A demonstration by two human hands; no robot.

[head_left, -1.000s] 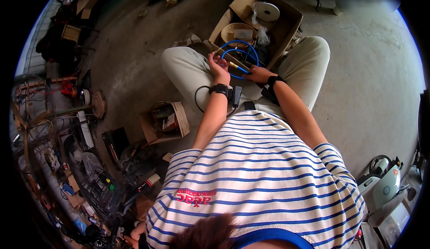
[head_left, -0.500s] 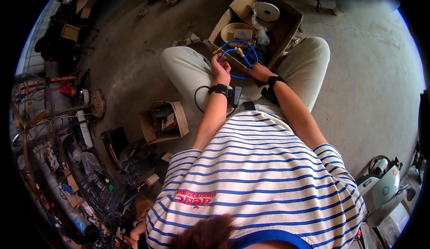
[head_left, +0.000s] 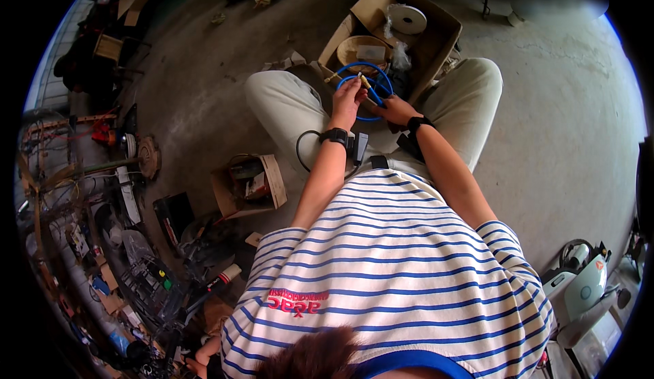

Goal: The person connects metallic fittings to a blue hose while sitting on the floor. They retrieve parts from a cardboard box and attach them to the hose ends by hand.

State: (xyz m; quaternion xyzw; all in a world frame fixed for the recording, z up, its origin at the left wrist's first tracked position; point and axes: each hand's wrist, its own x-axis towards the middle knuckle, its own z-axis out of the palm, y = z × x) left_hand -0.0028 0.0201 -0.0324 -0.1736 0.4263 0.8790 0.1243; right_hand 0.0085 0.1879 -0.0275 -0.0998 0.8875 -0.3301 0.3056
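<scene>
A blue hose (head_left: 392,81) is coiled in loops between my knees, over the near edge of a cardboard box. My right hand (head_left: 398,111) is closed around the hose just below a brass fitting (head_left: 366,81), which points up and to the left. On the other side my left hand (head_left: 348,101) has its fingers pinched together at the fitting's tip; the fingers partly cover that end. A second brass end (head_left: 330,79) of the hose sticks out at the left of the loops.
The open cardboard box (head_left: 444,35) holds a white reel (head_left: 407,19), a round basket (head_left: 345,50) and clear plastic wrap. A smaller carton (head_left: 274,181) with assorted items stands at my left. Piled tools and parts (head_left: 146,270) line the left side. A white scooter-like machine (head_left: 587,283) is at lower right.
My left hand has moved right and slightly up from beside the hose loop to the brass fitting, and its fingers have closed. My right hand stays on the hose.
</scene>
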